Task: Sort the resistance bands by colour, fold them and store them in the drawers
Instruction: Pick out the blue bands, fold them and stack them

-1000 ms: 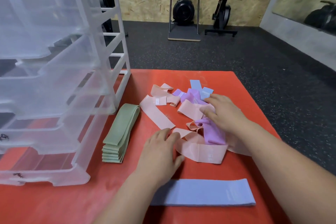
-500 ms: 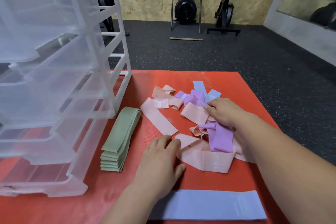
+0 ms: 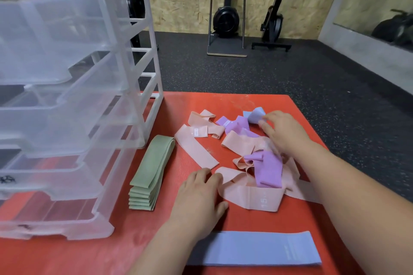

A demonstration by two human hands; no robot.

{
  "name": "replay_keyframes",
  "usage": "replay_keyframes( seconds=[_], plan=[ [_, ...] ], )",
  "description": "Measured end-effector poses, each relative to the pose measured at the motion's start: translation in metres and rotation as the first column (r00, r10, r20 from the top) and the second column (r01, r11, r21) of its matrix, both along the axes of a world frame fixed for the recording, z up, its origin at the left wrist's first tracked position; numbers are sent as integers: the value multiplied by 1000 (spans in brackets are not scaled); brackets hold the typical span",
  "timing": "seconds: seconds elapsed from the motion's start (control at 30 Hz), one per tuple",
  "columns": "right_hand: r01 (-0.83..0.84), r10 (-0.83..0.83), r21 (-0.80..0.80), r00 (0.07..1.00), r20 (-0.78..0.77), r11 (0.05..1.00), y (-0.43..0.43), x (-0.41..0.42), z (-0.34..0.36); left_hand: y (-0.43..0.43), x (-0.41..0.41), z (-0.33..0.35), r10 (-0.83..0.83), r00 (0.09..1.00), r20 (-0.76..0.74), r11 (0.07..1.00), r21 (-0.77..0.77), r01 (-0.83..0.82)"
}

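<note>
A loose heap of pink bands [image 3: 250, 196] and purple bands [image 3: 267, 169] lies on the red mat [image 3: 223, 105]. My right hand [image 3: 283, 131] pinches a blue band [image 3: 256, 116] at the heap's far edge and lifts its end. My left hand [image 3: 199, 196] rests flat on the mat, fingers touching a pink band. One blue band [image 3: 254, 250] lies flat near me. A neat stack of folded green bands [image 3: 149, 174] sits beside the clear plastic drawer unit [image 3: 67, 96] on the left, whose drawers stand pulled out.
Black rubber floor [image 3: 312, 78] surrounds the mat. Rowing machines [image 3: 225, 15] stand upright against the wooden back wall. A mirror [image 3: 380, 6] leans at the right.
My right hand has moved from the purple band at the heap's middle to its far edge and taken hold of a blue band. My left hand has stayed put.
</note>
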State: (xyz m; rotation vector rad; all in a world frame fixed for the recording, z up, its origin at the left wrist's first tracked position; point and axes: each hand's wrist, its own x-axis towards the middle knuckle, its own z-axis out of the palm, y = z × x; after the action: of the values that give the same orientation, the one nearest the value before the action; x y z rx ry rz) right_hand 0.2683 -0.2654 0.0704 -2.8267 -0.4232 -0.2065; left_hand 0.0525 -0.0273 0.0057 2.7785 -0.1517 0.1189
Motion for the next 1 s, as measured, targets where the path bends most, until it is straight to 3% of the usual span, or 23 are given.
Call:
replay_keyframes(
  seconds=[0.13, 0.23, 0.43, 0.6, 0.73, 1.0],
  plan=[
    [-6, -48, 221, 971, 236, 975, -8, -18, 53, 3, -1, 2, -5, 1000, -26, 999, -51, 3],
    [-51, -73, 403, 955, 288, 914, -5, -56, 90, 4, -3, 6, -1, 1000, -29, 993, -118, -2],
    [-57, -105, 722, 978, 178, 690, -4, -145, 92, 1, -12, 19, 12, 996, 88, 959, -283, 14],
    [190, -109, 681, 981, -160, 707, -8, -188, 6, -7, -22, 21, -25, 997, 73, 938, -342, 49],
    [239, -139, 737, 971, -195, 632, -5, -207, -25, -15, -23, 18, -61, 998, 11, 912, -406, 60],
    [168, 8, 898, 982, -187, 406, 19, -209, -11, -28, -14, 22, -111, 994, -1, 793, -603, 88]
  ],
)
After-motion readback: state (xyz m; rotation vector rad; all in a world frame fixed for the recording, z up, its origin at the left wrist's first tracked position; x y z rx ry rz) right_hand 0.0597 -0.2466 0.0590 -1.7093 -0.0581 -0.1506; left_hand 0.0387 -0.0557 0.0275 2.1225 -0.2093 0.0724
